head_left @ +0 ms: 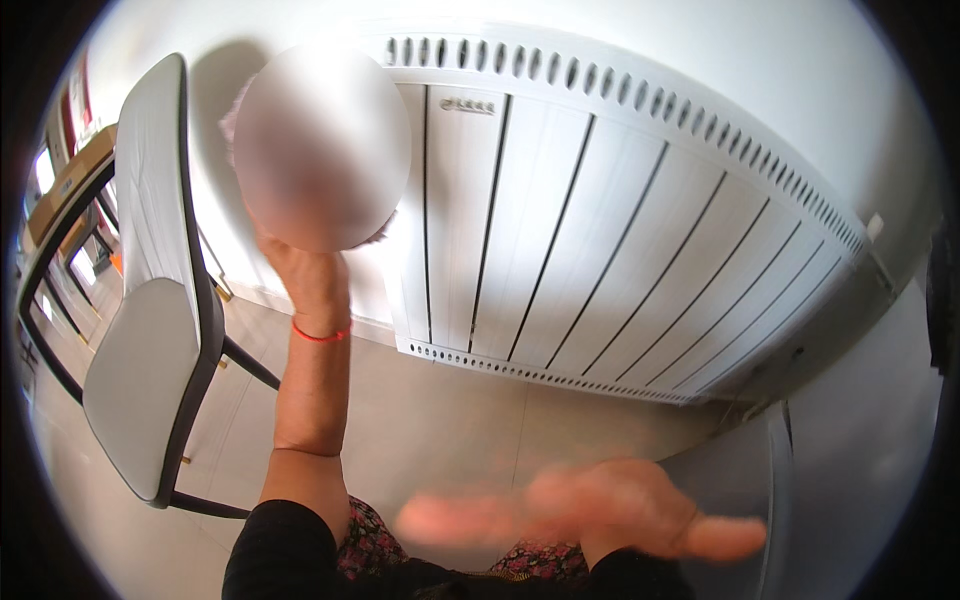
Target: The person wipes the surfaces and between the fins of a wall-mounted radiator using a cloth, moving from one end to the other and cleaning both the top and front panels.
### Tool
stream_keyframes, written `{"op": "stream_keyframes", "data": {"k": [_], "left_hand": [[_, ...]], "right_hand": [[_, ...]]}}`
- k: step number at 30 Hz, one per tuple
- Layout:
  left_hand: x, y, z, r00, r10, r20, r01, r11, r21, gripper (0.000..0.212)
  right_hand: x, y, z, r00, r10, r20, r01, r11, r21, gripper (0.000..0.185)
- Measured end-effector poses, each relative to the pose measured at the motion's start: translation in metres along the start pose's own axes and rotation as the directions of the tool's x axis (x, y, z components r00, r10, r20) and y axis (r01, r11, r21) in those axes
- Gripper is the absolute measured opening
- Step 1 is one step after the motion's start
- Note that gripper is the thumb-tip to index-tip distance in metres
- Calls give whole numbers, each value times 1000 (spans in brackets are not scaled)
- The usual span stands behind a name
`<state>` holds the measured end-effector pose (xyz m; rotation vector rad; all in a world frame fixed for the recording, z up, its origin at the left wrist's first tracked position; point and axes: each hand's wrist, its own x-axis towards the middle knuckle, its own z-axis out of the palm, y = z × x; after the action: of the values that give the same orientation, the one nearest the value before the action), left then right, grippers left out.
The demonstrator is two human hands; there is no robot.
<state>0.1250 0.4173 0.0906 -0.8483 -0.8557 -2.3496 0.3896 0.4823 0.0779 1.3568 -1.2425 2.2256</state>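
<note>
My left hand (300, 262) is raised in front of the white wall (600, 37), close to the left end of a white slatted radiator (540, 225). A round blurred patch covers its fingers and whatever they may hold. Pinkish, uneven edges (229, 124) show just outside that patch; I cannot tell what they belong to. A thin red cord bracelet (321, 337) circles the wrist. Low in front of my lap, my right hand (592, 502) is smeared by motion. Its fingers and thumb are spread apart, with nothing seen in it.
A chair with a pale seat (142, 382) and dark legs stands at left. Behind it is a wooden-edged table (67, 180). A grey, smooth-sided object (847, 465) rises at right, near my right hand. Pale floor tiles (442, 420) lie below the radiator.
</note>
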Motion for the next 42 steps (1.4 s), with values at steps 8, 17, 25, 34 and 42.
{"op": "stream_keyframes", "data": {"k": [8, 17, 25, 34, 42], "left_hand": [[28, -46, -1, 957, 238, 168, -279, 917, 287, 39], [21, -72, 110, 574, 677, 461, -815, 412, 408, 39], [-81, -58, 212, 288, 693, 661, -957, 231, 174, 12], [-4, -43, 142, 269, 530, 805, -963, 136, 232, 20], [51, -52, 51, 830, 341, 441, -532, 249, 809, 38]], "right_hand": [[-5, -47, 11, 978, 141, 152, -125, 986, -109, 88], [-21, -63, 18, 967, 147, 206, -44, 898, -437, 76], [11, 2, -5, 887, -462, 7, 456, 874, -166, 82], [-2, -37, -48, 943, -197, -269, 78, 915, -396, 89], [-20, -86, -107, 599, -632, -491, -243, 441, -864, 97]]}}
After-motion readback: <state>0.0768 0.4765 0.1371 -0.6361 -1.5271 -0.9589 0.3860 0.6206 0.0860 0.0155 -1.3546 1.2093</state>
